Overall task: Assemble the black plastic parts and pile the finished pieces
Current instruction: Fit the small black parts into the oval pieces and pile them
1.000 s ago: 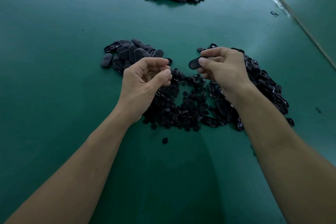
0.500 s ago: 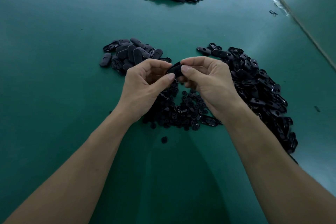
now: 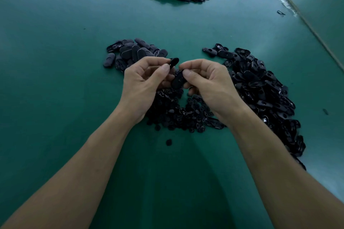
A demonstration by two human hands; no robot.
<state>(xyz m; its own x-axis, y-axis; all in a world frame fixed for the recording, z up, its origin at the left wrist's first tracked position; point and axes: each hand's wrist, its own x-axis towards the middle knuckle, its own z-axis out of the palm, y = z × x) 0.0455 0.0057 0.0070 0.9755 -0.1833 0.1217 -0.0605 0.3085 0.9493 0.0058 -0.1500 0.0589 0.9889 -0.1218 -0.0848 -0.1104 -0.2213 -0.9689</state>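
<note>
Left pile [image 3: 134, 52] and right pile [image 3: 260, 87] flank middle pile [image 3: 178, 115].

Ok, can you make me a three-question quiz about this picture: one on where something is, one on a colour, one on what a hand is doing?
1. Where is the lone bit? A in a hand; B alone on the table; C in a box.
2. What colour is the table? A red; B green; C white.
3. What is the left hand doing? A lying flat; B waving; C pinching a part.
Answers: B, it lies on bare table, away from both hands; B, the top is green all over; C, thumb and finger close on the part.
</note>
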